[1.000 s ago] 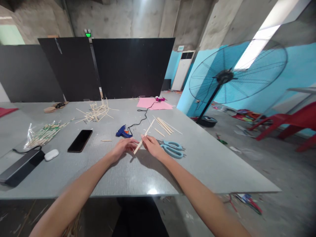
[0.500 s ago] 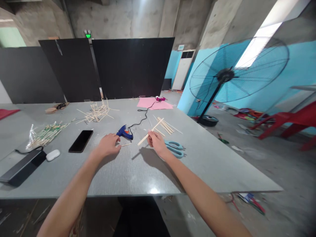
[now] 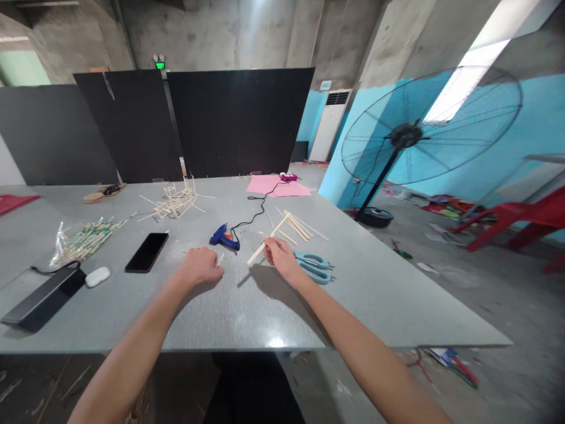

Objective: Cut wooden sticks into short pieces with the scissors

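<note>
Right hand [image 3: 280, 256]: narrow pinch on a stick [image 3: 256, 255]. Stick is tilted, off the table [image 3: 375, 306], just left of the scissors; low end at 7-8 o'clock, far end at 1-2, overlapping the loose sticks [image 3: 300, 227] in view.

Left hand [image 3: 202, 266]: at 9 o'clock from the right, low over the table, fingers curled. Short piece [image 3: 221, 259] sits right at its fingertips; can't tell if gripped or only touched.

From right hand: scissors [image 3: 314, 275] near at 3-4, loose sticks at 1, pink paper [image 3: 258, 185] at 12, fan [image 3: 405, 135] off the table at 2.

From left hand: glue gun [image 3: 224, 237] at 1-2, cord [image 3: 253, 218] running to the pink paper; stick frame [image 3: 174, 204] at 11; phone [image 3: 147, 252] at 9-10. Bagged sticks [image 3: 88, 240] at 9 from phone, white case [image 3: 97, 277] at 8.
</note>
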### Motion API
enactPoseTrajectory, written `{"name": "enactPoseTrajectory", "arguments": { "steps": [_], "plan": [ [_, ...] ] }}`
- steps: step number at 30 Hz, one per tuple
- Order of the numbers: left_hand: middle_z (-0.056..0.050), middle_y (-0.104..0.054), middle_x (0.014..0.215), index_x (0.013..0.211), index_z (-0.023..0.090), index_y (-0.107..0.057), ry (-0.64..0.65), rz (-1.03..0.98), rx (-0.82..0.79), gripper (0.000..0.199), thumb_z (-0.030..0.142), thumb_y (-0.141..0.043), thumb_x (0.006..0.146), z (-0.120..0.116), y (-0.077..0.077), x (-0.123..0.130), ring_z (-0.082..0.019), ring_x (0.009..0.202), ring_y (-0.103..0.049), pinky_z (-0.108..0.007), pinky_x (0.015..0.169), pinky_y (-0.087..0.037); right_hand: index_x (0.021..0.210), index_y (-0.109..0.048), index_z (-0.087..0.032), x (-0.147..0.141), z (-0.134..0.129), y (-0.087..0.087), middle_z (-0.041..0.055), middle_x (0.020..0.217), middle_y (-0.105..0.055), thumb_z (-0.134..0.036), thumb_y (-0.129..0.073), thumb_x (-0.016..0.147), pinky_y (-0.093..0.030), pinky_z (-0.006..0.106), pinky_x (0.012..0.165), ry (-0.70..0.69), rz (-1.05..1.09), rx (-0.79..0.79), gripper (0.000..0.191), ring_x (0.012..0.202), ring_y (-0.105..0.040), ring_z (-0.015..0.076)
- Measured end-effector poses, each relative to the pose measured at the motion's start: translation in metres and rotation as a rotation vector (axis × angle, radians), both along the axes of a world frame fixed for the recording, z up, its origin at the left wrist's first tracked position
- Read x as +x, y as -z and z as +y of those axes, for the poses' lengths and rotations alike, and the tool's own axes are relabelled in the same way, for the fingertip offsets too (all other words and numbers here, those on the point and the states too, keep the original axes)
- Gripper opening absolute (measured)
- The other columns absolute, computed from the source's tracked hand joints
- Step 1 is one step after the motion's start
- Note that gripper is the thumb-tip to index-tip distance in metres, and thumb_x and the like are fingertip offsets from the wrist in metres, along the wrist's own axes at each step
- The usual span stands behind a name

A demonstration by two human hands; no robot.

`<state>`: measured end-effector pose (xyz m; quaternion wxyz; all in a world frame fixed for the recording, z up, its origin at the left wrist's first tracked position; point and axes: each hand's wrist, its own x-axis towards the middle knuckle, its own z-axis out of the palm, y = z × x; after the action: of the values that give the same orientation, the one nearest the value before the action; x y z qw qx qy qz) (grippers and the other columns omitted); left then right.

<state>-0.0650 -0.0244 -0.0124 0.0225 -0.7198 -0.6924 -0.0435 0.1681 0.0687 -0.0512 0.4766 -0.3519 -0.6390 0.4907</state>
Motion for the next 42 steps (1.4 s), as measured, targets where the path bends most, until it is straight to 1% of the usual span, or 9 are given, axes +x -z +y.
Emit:
{"name": "enactPoseTrajectory", "arguments": {
  "steps": [8, 17, 22, 25, 27, 29, 32, 36, 42],
  "plan": [
    [-0.019, -0.078, 0.096, 0.089, 0.018, -0.079, -0.278, -0.003, 0.074, 0.032, 0.034, -0.052, 0.09, 0.012, -0.008, -0.016, -0.035, 0.093, -0.072, -0.039, 0.079, -0.047, 0.058, -0.039, -0.025, 0.0, 0.001, 0.001, -0.0054, 0.05, -0.034, -0.078, -0.057, 0.083, -0.022, 0.028, 0.045, -0.03, -0.001, -0.027, 0.061, 0.046, -0.028, 0.0107],
    [-0.019, -0.079, 0.102, 0.097, 0.019, -0.081, -0.364, -0.034, 0.098, 0.042, 0.045, -0.049, 0.097, 0.024, -0.001, -0.018, -0.034, 0.096, -0.074, -0.038, 0.08, -0.049, 0.059, -0.04, -0.025, -0.001, 0.001, 0.002, -0.0052, 0.051, -0.035, -0.083, -0.056, 0.081, -0.022, 0.028, 0.044, -0.022, -0.024, -0.031, 0.064, 0.047, -0.03, 0.011],
    [-0.019, -0.078, 0.096, 0.096, 0.018, -0.08, -0.44, -0.099, 0.257, 0.042, 0.039, -0.044, 0.1, 0.021, -0.008, -0.022, -0.031, 0.09, -0.072, -0.036, 0.075, -0.045, 0.059, -0.04, -0.025, -0.001, 0.002, 0.003, -0.0054, 0.052, -0.034, -0.085, -0.056, 0.08, -0.021, 0.028, 0.044, -0.025, -0.023, -0.03, 0.065, 0.047, -0.029, 0.0111],
    [-0.013, -0.074, 0.084, 0.085, 0.018, -0.076, -0.363, -0.264, 0.329, 0.041, 0.038, -0.043, 0.101, 0.018, -0.009, -0.021, -0.026, 0.082, -0.069, -0.034, 0.071, -0.041, 0.061, -0.04, -0.026, -0.001, 0.001, 0.003, -0.0055, 0.052, -0.034, -0.083, -0.055, 0.083, -0.022, 0.028, 0.045, -0.031, -0.038, -0.019, 0.063, 0.048, -0.029, 0.0117],
    [-0.007, -0.067, 0.073, 0.08, 0.019, -0.073, -0.233, -0.516, 0.292, 0.045, 0.043, -0.042, 0.102, 0.015, -0.004, -0.01, -0.021, 0.072, -0.063, -0.031, 0.066, -0.039, 0.062, -0.039, -0.026, -0.001, -0.001, 0.002, -0.0055, 0.053, -0.033, -0.081, -0.053, 0.086, -0.023, 0.029, 0.045, -0.049, -0.062, -0.005, 0.062, 0.048, -0.029, 0.0122],
    [-0.003, -0.06, 0.066, 0.08, 0.019, -0.072, -0.064, -0.865, 0.162, 0.051, 0.054, -0.041, 0.101, 0.012, 0.003, 0.009, -0.017, 0.062, -0.056, -0.028, 0.059, -0.038, 0.061, -0.039, -0.026, -0.001, -0.006, 0.001, -0.005, 0.053, -0.034, -0.079, -0.051, 0.089, -0.024, 0.029, 0.046, -0.08, -0.105, 0.028, 0.061, 0.049, -0.031, 0.0128],
    [-0.005, -0.065, 0.074, 0.09, 0.016, -0.074, 0.2, -1.258, -0.178, 0.056, 0.067, -0.05, 0.095, 0.006, 0.014, 0.041, -0.015, 0.062, -0.058, -0.026, 0.056, -0.043, 0.061, -0.044, -0.025, -0.002, -0.017, -0.004, -0.003, 0.054, -0.042, -0.076, -0.049, 0.093, -0.03, 0.029, 0.049, -0.193, -0.181, 0.081, 0.06, 0.051, -0.038, 0.014],
    [-0.012, -0.074, 0.086, 0.093, 0.013, -0.078, 0.319, -1.432, -0.378, 0.055, 0.067, -0.069, 0.087, 0.0, 0.02, 0.058, -0.017, 0.073, -0.067, -0.027, 0.067, -0.052, 0.062, -0.049, -0.024, -0.003, -0.029, -0.012, -0.0008, 0.055, -0.051, -0.072, -0.046, 0.097, -0.037, 0.03, 0.054, -0.343, -0.232, 0.1, 0.059, 0.052, -0.048, 0.0157],
    [-0.02, -0.079, 0.098, 0.097, 0.009, -0.081, 0.343, -1.521, -0.58, 0.052, 0.058, -0.081, 0.082, 0.003, 0.025, 0.039, -0.022, 0.088, -0.075, -0.034, 0.084, -0.058, 0.065, -0.051, -0.024, -0.003, -0.032, -0.012, -0.0023, 0.054, -0.053, -0.074, -0.049, 0.094, -0.035, 0.028, 0.052, -0.432, -0.265, 0.075, 0.058, 0.051, -0.049, 0.0144]
  ]
}}
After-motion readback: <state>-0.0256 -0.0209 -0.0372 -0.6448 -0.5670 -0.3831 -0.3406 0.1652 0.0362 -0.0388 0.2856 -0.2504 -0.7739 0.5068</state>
